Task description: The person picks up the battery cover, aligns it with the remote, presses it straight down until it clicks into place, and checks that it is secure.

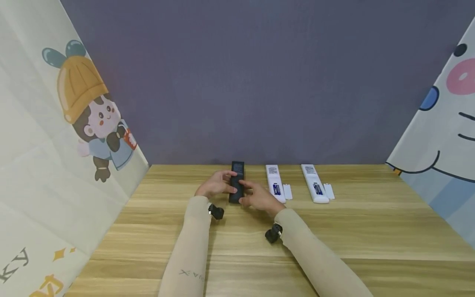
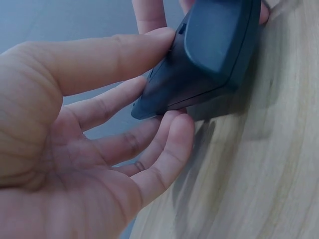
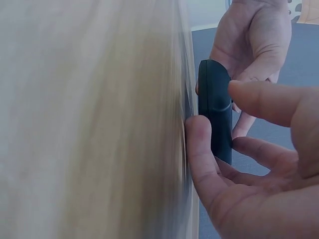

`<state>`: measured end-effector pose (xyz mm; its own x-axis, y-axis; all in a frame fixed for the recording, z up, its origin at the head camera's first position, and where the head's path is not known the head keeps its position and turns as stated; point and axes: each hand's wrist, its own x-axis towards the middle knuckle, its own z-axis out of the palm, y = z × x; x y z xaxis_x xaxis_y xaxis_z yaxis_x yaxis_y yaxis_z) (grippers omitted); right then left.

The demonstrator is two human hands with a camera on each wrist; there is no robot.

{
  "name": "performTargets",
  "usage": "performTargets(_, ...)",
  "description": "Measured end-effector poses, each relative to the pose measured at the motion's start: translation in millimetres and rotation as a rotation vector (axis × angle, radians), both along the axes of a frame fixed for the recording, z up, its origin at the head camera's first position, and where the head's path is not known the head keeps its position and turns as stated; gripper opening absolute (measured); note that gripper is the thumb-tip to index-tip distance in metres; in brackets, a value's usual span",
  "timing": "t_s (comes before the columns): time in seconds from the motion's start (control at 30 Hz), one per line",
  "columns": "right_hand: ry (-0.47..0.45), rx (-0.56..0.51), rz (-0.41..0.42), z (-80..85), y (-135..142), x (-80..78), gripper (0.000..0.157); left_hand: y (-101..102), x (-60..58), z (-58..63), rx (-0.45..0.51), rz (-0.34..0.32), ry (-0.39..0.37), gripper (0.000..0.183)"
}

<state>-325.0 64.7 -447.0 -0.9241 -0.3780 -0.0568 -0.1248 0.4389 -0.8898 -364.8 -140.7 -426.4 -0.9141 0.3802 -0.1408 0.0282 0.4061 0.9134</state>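
A black remote control (image 1: 236, 197) lies near the back of the wooden table, its back with a printed label facing up. From its left side my left hand (image 1: 216, 184) grips it, the thumb (image 2: 114, 57) on the upper face and the fingers along the side edge. My right hand (image 1: 262, 199) holds it from the right, near the close end, with the thumb (image 3: 264, 99) on top and a finger (image 3: 199, 139) at the lower edge. The battery cover area is partly hidden by the fingers.
To the right lie two white remote controls, one nearer (image 1: 273, 175) and one farther (image 1: 309, 175), both with exposed batteries. Beside each lies a white battery cover, one nearer (image 1: 287, 192) and one farther (image 1: 329, 191). A grey wall (image 1: 237, 82) rises behind the table (image 1: 237, 255).
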Motion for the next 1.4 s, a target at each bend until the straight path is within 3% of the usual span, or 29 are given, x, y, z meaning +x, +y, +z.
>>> performTargets(0.47, -0.111, -0.037, 0.05, 0.2, 0.6, -3.2, 0.079, -2.1, -1.4, -0.9, 0.014, 0.033, -0.019, 0.064)
performTargets(1.07, -0.109, -0.017, 0.058, -0.3, 0.9, -3.2, 0.075, -1.2, -2.4, -4.3, -0.009, 0.066, 0.002, 0.064)
performTargets(1.4, -0.037, 0.058, 0.061, 0.8, -0.7, -0.2, 0.072, 3.3, 0.1, -2.5, -0.067, 0.071, 0.034, 0.063)
